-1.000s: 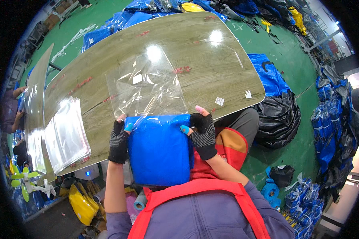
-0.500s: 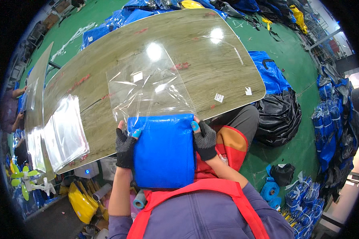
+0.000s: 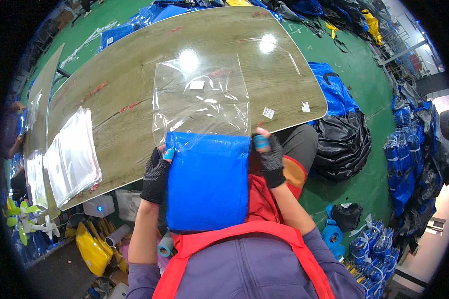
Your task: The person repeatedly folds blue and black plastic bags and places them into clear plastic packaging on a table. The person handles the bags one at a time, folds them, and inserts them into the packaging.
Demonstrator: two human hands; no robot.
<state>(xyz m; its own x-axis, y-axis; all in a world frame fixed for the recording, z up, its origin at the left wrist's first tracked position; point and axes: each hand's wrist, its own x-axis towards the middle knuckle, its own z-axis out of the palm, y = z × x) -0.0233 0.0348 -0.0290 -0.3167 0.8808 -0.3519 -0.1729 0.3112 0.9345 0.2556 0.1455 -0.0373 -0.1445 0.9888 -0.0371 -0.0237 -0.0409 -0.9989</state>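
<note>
A flat, folded blue tarp-like bundle (image 3: 207, 187) rests against my lap, with its top end at the mouth of a clear plastic bag (image 3: 202, 107). The bag lies on the wood-grain board and carries a white label (image 3: 196, 84). My left hand (image 3: 156, 174), in a dark fingerless glove, grips the left edge near the bag's mouth, thumb on top. Just off the bundle's right edge is my right hand (image 3: 271, 157), gloved the same way, with blue tape on its thumb. It is apart from the bundle, and motion smears its fingers.
A stack of clear bags (image 3: 77, 157) lies on the left of the wood-grain board (image 3: 284, 84). Beyond the right edge sit blue and black bundles (image 3: 341, 144). Tied blue packs (image 3: 376, 251), a blue tape roll (image 3: 333, 236) and yellow pieces (image 3: 92, 249) surround me. Another person works at far left.
The clear bag has swung rightward and now lies straighter above the blue bundle. My right hand has come off the right edge and moved outward; my left still grips its side.
</note>
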